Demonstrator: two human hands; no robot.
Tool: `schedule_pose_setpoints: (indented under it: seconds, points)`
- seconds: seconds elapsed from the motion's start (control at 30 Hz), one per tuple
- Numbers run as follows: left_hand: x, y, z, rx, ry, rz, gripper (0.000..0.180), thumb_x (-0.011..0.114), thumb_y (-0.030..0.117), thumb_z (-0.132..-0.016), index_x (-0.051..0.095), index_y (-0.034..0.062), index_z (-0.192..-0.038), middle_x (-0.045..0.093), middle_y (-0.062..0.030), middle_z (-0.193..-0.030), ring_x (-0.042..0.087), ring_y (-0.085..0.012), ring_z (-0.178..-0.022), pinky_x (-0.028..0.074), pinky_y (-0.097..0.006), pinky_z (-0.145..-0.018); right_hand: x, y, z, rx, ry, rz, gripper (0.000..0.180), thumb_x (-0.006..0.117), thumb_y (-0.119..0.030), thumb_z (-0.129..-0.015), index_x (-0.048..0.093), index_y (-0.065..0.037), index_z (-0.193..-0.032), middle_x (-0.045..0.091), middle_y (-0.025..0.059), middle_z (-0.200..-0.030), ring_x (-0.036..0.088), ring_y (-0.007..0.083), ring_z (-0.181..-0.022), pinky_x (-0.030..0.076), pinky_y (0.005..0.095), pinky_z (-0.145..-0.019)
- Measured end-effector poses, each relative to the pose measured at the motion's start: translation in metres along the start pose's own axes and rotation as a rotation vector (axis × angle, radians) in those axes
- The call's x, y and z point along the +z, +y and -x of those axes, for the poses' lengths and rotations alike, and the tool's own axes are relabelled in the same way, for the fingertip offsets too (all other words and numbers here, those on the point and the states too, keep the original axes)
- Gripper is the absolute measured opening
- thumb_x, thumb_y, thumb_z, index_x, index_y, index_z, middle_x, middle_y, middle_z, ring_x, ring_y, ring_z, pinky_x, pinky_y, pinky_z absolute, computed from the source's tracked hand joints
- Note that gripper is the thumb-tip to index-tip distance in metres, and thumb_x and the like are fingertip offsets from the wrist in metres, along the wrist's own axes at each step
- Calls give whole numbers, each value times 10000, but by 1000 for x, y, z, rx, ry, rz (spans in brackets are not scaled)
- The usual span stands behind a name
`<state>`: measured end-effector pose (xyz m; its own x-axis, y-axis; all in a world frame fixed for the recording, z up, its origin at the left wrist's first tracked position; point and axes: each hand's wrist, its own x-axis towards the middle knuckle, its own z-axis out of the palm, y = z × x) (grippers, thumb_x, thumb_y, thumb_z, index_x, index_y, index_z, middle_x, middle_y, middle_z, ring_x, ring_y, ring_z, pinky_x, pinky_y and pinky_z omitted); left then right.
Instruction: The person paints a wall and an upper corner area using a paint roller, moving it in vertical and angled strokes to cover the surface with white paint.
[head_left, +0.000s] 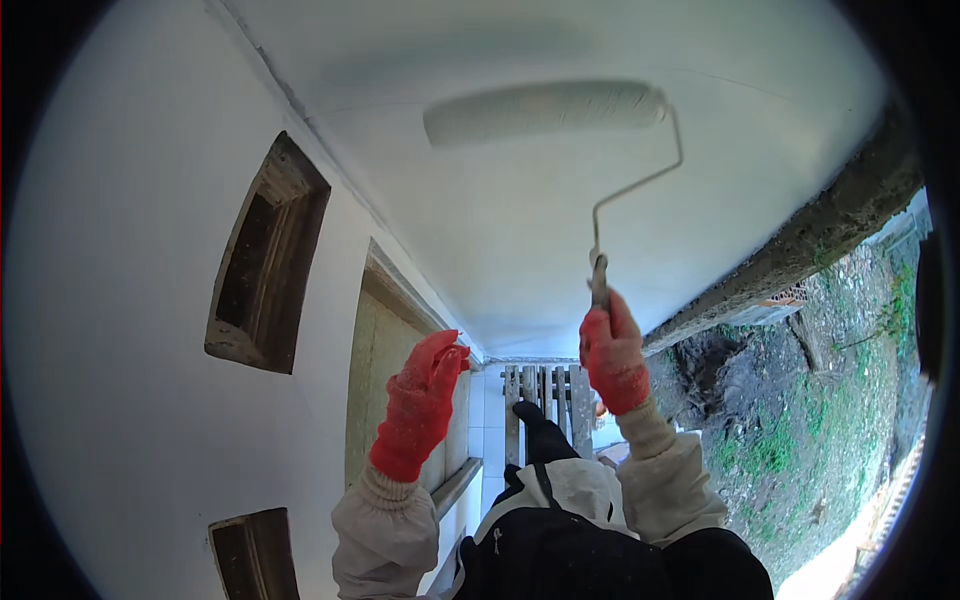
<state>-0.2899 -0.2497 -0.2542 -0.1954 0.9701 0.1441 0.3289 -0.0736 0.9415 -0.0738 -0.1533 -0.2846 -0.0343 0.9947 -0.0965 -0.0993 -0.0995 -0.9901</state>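
My right hand (612,358), in a red glove, is closed around the handle of a paint roller (545,110). The roller's bent metal arm rises from the handle, and its long pale sleeve lies flat against the white ceiling (560,230). My left hand (420,400), also in a red glove, is raised beside a wooden door frame (392,300) with its fingers loosely curled and nothing in it. Pale sleeves cover both forearms.
A white wall (130,300) on the left has a dark wooden-framed opening (265,255) and another lower one (255,555). A wooden slatted frame (548,395) lies below on a tiled floor. On the right, a rough concrete ceiling edge (800,250) borders muddy, grassy ground (800,420).
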Motion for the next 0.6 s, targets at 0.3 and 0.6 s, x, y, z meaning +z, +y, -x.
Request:
schedule_pose_setpoints:
  seconds: [0.3,0.6]
  points:
    - [-30,10,-2,-6,217,183,253,461,126,-972,526,24,-1195,631,-110,-990,644,-190,-859,519,-313,-816,105,-240,-120,-586,89,-142,384,486,-379,-927,568,-42,-1090,422,-4,-601,355,75,-449,325,247,-432]
    - [-42,-3,-7,-4,290,211,247,455,123,-973,533,21,-1184,627,-118,-994,645,-200,-852,524,-320,-801,116,-235,-154,-553,84,-152,375,495,-385,-922,566,-37,-1042,414,-11,-572,351,76,-418,318,247,-403]
